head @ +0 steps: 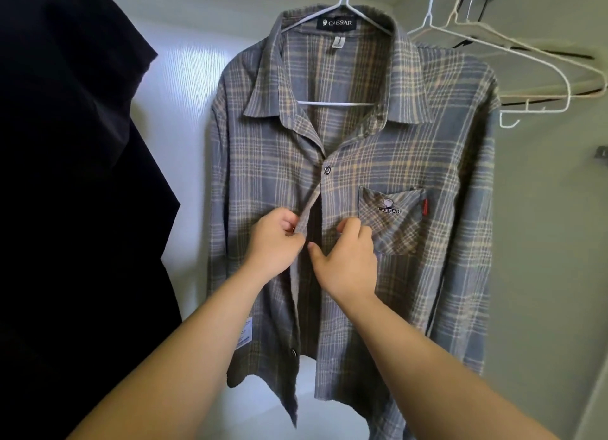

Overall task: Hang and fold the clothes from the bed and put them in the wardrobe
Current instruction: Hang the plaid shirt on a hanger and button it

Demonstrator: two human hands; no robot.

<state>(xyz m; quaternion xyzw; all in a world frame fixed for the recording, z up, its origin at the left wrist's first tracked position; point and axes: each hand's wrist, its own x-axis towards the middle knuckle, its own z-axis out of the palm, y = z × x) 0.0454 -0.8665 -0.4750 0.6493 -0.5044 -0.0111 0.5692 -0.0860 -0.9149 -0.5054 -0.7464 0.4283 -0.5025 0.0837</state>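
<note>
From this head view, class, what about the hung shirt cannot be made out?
All head view.
White hanger: hook cut by top edge.
Plaid shirt, hem label: print too small.
Left hand, right hand: whether they pinch a snap, hidden by fingers.
Black garment: shape lost in shadow, cut by left edge.

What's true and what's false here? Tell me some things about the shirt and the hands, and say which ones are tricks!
1. The plaid shirt hangs on a white hanger. True.
2. The left hand pinches the shirt's front edge. True.
3. The chest pocket says TIGER. False: it says CAESAR.
4. The right hand holds a spare hanger. False: it grips the shirt's other front edge; the spare hangers hang empty.
</note>
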